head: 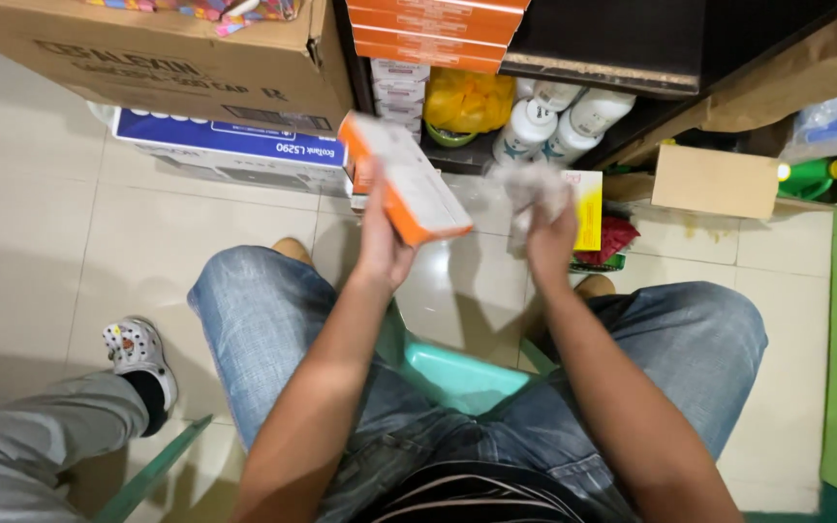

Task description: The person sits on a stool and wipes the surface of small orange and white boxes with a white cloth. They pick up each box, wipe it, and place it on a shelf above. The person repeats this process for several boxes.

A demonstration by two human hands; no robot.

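Note:
My left hand holds up an orange and white carton, tilted, above the tiled floor between my knees. Beside it, my right hand grips a crumpled whitish cloth or plastic wrap, blurred by motion. The two hands are close together but apart. I sit on a teal stool in blue jeans.
Ahead stand a big cardboard box, a blue and white printer box, stacked orange cartons, white bottles, a yellow bag and a small brown box. Another person's leg and white clog are at the left.

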